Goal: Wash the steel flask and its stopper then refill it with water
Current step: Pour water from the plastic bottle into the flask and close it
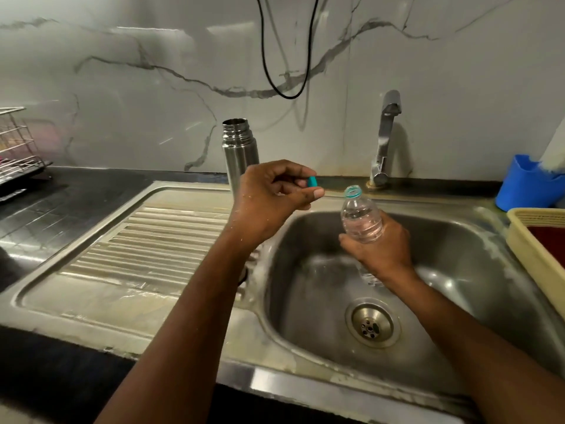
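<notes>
Left hand (269,203) pinching teal cap (312,181); right hand (382,246) gripping open bottle (360,218); flask (240,154) uncapped behind left.

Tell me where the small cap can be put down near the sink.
The ribbed drainboard left of the basin is bare, and so is the dark counter between the wire rack and the steel flask. The right side is crowded by the blue holder and yellow basket.
</notes>
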Demonstrator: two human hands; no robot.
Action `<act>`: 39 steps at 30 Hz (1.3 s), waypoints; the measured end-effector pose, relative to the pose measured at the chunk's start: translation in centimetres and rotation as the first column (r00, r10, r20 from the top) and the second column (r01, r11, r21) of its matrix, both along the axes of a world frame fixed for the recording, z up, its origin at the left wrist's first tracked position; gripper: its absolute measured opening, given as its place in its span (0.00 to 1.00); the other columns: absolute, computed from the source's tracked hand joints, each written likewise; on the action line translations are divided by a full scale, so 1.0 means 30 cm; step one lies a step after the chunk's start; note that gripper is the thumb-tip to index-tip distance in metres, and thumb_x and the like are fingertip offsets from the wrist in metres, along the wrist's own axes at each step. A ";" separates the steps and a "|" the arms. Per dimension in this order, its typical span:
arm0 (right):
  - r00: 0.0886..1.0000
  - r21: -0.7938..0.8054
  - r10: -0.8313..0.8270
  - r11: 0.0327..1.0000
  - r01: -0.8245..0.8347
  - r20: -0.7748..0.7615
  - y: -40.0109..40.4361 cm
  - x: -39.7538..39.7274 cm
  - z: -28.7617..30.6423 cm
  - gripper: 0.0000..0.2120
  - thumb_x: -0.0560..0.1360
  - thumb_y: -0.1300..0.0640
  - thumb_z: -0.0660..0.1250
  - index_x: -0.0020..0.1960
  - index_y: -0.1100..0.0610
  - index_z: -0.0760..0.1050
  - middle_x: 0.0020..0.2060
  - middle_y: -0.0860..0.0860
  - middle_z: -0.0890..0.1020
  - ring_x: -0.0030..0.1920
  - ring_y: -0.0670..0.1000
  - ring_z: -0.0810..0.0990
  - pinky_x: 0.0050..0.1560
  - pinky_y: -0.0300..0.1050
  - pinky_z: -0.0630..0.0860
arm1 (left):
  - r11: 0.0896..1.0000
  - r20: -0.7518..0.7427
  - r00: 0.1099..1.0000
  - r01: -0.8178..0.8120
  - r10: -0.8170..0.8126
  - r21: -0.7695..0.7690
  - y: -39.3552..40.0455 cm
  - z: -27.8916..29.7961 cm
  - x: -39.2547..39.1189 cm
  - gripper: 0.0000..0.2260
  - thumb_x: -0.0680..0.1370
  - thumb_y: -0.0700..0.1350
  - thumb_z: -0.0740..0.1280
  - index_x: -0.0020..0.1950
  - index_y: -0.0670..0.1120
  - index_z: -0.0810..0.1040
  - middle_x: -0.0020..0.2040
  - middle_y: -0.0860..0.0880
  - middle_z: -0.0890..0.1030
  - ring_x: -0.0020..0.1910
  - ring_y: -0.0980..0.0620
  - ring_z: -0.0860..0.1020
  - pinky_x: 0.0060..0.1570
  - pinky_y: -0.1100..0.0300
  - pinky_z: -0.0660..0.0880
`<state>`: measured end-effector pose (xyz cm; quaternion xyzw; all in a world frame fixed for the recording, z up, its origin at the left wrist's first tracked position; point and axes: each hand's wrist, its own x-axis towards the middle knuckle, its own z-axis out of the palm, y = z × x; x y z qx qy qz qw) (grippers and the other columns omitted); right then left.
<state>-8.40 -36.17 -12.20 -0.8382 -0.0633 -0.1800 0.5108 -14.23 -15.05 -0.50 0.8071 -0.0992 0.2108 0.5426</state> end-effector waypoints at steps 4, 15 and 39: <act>1.000 -0.006 0.012 1.000 -0.012 0.010 0.011 -0.011 0.004 0.21 0.64 0.51 0.83 0.54 0.50 0.81 0.41 0.46 0.83 0.40 0.45 0.82 0.38 0.30 0.71 | 0.997 -0.049 0.997 -0.067 0.066 -0.035 0.117 -0.037 -0.134 0.14 0.68 0.39 0.83 0.51 0.45 0.86 0.43 0.46 0.88 0.44 0.45 0.88 0.51 0.51 0.85; 0.996 -0.014 0.075 0.997 -0.074 0.038 0.030 -0.052 0.031 0.24 0.67 0.57 0.82 0.60 0.55 0.80 0.46 0.49 0.82 0.44 0.50 0.82 0.44 0.32 0.72 | 0.971 -0.279 0.944 -0.122 0.178 0.207 0.346 -0.275 -0.396 0.16 0.64 0.34 0.85 0.49 0.45 0.89 0.41 0.52 0.89 0.41 0.57 0.87 0.46 0.65 0.81; 0.997 0.032 0.079 0.996 -0.080 0.018 0.029 -0.028 0.009 0.21 0.66 0.57 0.83 0.56 0.52 0.80 0.45 0.51 0.84 0.45 0.53 0.83 0.50 0.46 0.78 | 0.866 0.107 0.916 -0.401 0.387 0.300 0.311 -0.176 -0.180 0.26 0.68 0.50 0.84 0.64 0.54 0.84 0.57 0.58 0.85 0.52 0.59 0.81 0.47 0.66 0.74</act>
